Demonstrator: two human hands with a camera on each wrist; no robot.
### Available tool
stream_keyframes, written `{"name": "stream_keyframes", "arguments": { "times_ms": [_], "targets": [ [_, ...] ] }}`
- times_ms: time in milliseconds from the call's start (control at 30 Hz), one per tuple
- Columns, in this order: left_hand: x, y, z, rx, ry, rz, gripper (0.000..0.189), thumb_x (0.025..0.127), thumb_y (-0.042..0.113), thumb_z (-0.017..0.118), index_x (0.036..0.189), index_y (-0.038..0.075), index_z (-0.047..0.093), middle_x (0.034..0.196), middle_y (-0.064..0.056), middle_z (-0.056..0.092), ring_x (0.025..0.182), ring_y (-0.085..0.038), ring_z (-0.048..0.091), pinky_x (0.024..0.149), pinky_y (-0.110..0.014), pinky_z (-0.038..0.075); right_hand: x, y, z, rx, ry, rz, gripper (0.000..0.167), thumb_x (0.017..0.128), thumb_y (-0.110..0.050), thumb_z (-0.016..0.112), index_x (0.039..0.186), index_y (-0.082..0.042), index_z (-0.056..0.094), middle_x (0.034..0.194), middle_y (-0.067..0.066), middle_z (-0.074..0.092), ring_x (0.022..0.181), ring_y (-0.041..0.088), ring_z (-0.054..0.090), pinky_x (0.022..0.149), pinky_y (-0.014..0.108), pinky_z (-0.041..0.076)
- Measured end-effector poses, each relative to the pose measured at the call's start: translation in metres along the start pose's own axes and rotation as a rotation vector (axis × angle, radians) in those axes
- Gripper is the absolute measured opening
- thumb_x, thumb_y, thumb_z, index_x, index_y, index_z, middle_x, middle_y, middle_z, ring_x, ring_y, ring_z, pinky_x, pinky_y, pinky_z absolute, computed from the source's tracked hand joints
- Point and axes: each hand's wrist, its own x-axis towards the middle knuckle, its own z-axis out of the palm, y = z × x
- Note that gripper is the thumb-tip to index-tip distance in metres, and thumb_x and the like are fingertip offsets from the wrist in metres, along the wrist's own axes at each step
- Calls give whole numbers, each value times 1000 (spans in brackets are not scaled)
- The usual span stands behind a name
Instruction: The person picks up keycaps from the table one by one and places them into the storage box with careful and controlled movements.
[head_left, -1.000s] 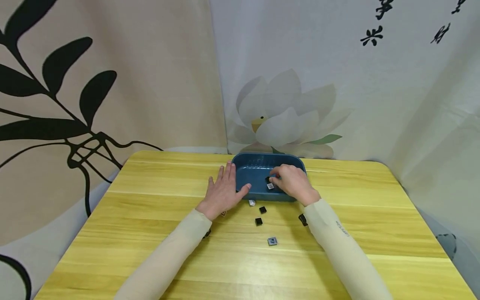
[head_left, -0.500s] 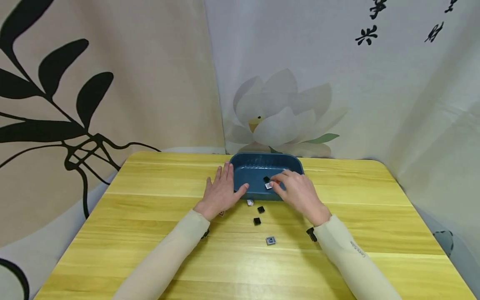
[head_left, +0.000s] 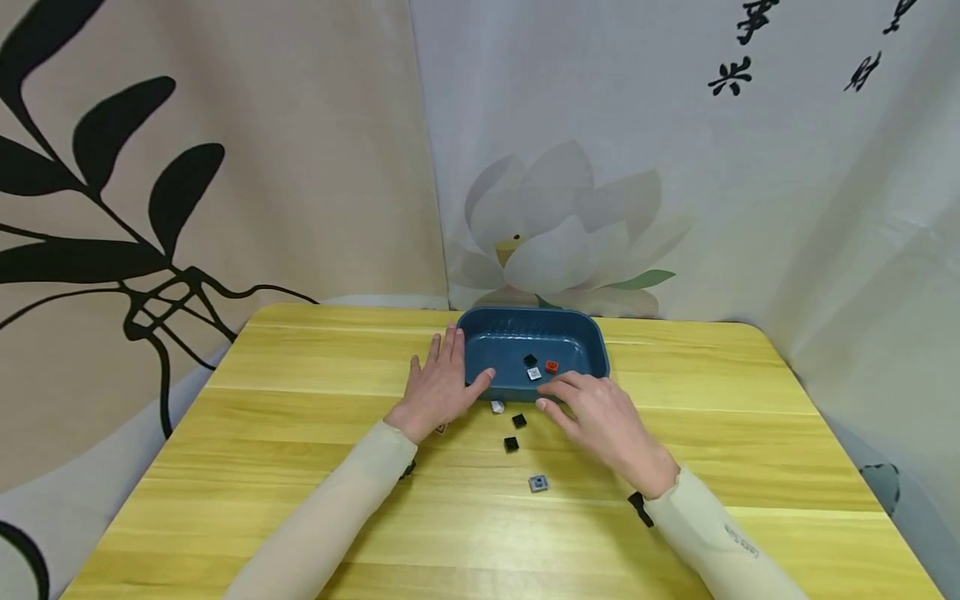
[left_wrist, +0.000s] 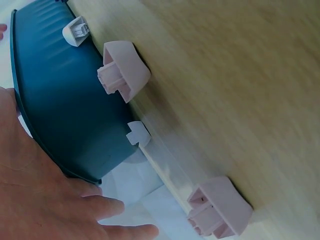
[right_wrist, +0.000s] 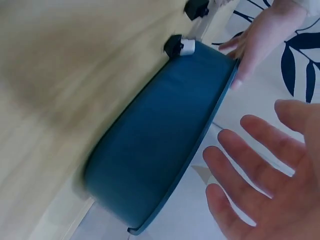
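Two pale sleeves (head_left: 318, 517) reach in from the near side, a black strap (head_left: 640, 508) at the right wrist. On the smooth, wood-grained tabletop (head_left: 750, 442) lie small keycaps — nearest, one grey-blue keycap (head_left: 538, 483), then two black keycaps (head_left: 512, 445). The left-wrist view shows two tapered pink keycaps (left_wrist: 220, 207), hollow with stems up, and two white keycaps (left_wrist: 139, 134) toward the left.

The right hand (head_left: 603, 417) has a wide grip, fingers spread, at the tray's near right side; whether it touches, I cannot tell. The left hand (head_left: 437, 387) lies against the left end, its grip wide too, fingers straight.

The glossy, dark blue, round-cornered tray (head_left: 498, 325) holds three square ones: white cap (head_left: 534, 374), red cap (head_left: 551, 367), black cap (head_left: 530, 360). Beyond hangs a cloth backdrop (head_left: 337, 167) — one pale lotus (head_left: 562, 225), black leaves (head_left: 123, 125).
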Motion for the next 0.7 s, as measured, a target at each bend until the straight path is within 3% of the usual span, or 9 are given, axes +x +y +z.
{"name": "stream_keyframes", "arguments": {
  "times_ms": [433, 700],
  "targets": [
    [1, 2, 0, 12, -6, -15, 101, 100, 73, 36, 166, 3, 7, 173, -12, -1, 158, -38, 6, 118, -71, 16, -22, -5, 6, -21, -75, -116, 32, 100, -38, 70, 121, -14, 77, 124, 5, 73, 111, 24, 70, 95, 48, 55],
    [0, 1, 0, 0, -4, -12, 100, 101, 73, 36, 166, 3, 7, 173, -12, -1, 159, -37, 6, 119, -70, 16, -30, -7, 8, 0, -170, -208, 40, 102, -45, 64, 130, -17, 73, 133, 5, 69, 121, 24, 66, 98, 52, 53]
  ]
}}
